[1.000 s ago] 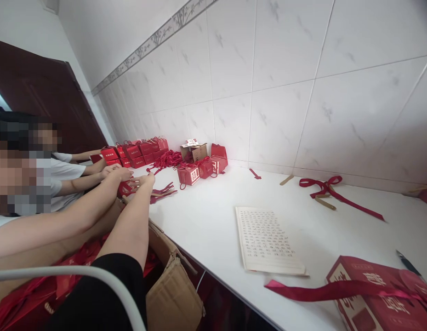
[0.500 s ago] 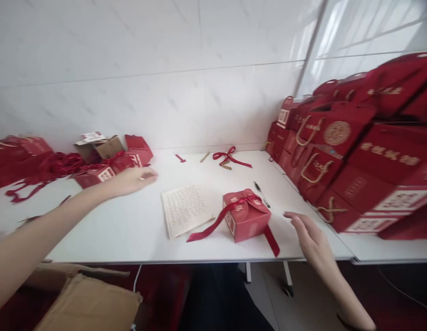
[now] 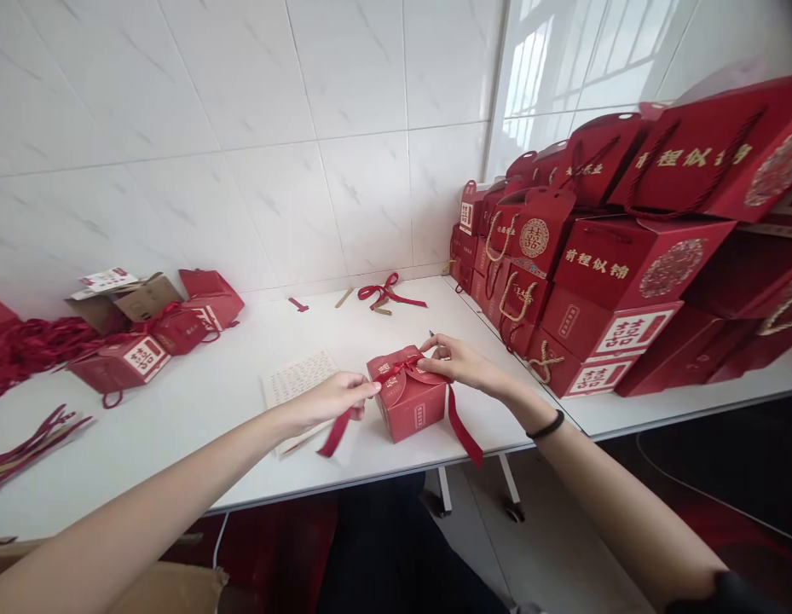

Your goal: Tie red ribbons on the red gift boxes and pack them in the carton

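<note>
Cardboard carton [image 3: 158, 588] is sitting nearest, at the bottom left below the tabletop [image 3: 178, 443] edge. Both forearms are reaching out over that edge. Left hand [image 3: 332, 399] is pinching the left tail of the red ribbon [image 3: 337, 431], fingers clenched on it just beside the box. Right hand [image 3: 463, 362] is resting on top of the small red gift box [image 3: 408, 401], fingers closed on the ribbon at the bow (exact grip partly hidden by the knuckles). Box is sitting upright near the front edge of the tabletop, the other ribbon tail hanging over the edge.

Risk, as I read it: uneven pull from the left could be dragging the box sideways or slipping the bow off centre; the box is close to the edge, so a hard tug could be tipping it off.

Handwritten sheet [image 3: 297, 379] is lying just behind the left hand. Farther left: small red boxes [image 3: 124, 362] and loose ribbons [image 3: 31, 341]. Farther right: stacked red gift bags [image 3: 600, 290] against the wall. A spare ribbon [image 3: 386, 294] is lying near the tiled wall.
</note>
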### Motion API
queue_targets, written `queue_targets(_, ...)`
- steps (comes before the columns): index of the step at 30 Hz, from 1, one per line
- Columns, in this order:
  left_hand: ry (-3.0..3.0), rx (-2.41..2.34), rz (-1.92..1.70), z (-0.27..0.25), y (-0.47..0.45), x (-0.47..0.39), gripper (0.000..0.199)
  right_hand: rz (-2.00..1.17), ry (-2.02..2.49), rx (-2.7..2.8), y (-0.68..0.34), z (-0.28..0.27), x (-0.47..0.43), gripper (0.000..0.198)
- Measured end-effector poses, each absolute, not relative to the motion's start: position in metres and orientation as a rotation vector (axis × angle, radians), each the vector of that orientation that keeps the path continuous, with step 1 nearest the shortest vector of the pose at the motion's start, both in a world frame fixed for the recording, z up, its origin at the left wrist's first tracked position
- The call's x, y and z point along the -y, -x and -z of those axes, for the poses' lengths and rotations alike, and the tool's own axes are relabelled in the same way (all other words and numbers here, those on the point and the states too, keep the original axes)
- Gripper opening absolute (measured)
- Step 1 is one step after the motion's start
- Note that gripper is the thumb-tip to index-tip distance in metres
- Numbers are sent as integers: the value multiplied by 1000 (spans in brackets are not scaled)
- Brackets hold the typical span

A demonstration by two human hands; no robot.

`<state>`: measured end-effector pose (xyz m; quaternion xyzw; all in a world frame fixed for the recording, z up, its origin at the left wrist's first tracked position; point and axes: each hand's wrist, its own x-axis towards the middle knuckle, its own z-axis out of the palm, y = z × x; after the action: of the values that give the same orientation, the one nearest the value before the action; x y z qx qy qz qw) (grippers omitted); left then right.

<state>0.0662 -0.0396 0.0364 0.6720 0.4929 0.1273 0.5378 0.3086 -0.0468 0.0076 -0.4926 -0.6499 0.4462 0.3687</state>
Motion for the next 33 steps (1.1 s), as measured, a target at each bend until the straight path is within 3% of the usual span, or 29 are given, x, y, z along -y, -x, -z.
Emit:
queue_targets(4,-1390,-1054,-400,-35,-58,37,41,-1629,1028,1598,-320,-7,45,50)
queue_targets(7,-1334,-1085,-433,-34,-51,34,41,-1735,891,1519,-329,-2,42,57)
queue_targets(14,-1431,-1132,-337,-47,-24,30,38,-1584,1051,1385,-354,-10,51,42)
queue_targets(18,-1350,-1060,-588,-76,-18,27,37,-1478,895,1204,-355,-39,57,28)
queue_targets(21,-1319,-963,-814,-102,-30,25,23,-1460,742,1159,-343,-66,57,13)
queue_targets(28,-1349,-644,-1052,-133,-89,25,16,-1439,594,1278,-299,-100,43,27)
queue_targets(31,-1355,-559,-1051,-133,-106,25,18,-1297,649,1378,-288,-101,34,26)
queue_targets(33,-1365,-519,-1044,-132,-112,26,20,-1150,684,1424,-285,-102,30,35)
